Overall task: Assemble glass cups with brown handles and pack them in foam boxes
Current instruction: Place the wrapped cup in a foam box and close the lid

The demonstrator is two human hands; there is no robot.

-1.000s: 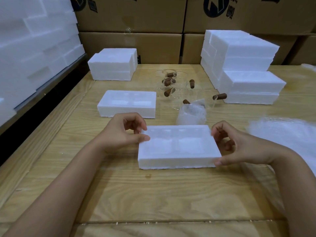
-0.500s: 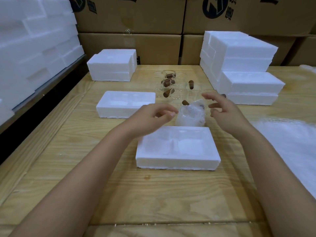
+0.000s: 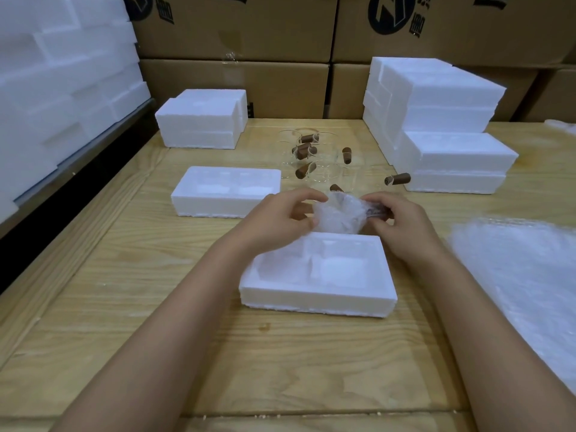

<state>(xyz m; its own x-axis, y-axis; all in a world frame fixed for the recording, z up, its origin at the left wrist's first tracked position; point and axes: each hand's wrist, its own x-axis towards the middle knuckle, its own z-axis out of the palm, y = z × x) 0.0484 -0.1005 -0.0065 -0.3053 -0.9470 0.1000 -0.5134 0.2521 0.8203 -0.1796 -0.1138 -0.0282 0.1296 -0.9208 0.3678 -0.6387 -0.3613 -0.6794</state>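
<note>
A glass cup wrapped in bubble wrap is held between both hands just beyond the far edge of an open foam box with two hollows. My left hand grips the wrap's left side with curled fingers. On the right side, my right hand pinches the wrapped brown handle. Several bare glass cups with brown handles stand farther back in the middle of the table.
A second foam tray lies to the left, a closed foam box stack behind it. Taller foam stacks stand at the right. Bubble wrap sheets lie at the right edge. Cardboard cartons line the back.
Both hands left the sides of the near foam box, reached forward and took hold of the wrapped cup, which now sits a little nearer to the box.
</note>
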